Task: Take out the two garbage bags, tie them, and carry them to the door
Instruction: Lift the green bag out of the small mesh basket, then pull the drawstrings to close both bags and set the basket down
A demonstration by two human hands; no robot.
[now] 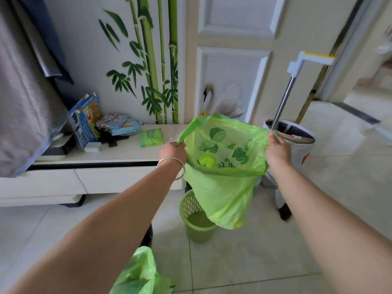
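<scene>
My left hand (172,150) and right hand (277,145) each pinch a handle of the green garbage bag (224,187), lifted clear of the green basket (197,221), mouth spread for tying.

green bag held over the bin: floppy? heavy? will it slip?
The bag is likely floppy: its film sags and creases below the rim. Probably light: it hangs slack and looks nearly empty inside. The left hand and right hand each pinch a handle, so thin plastic may slip unless bunched. The bin below it looks light and tippable.
</scene>
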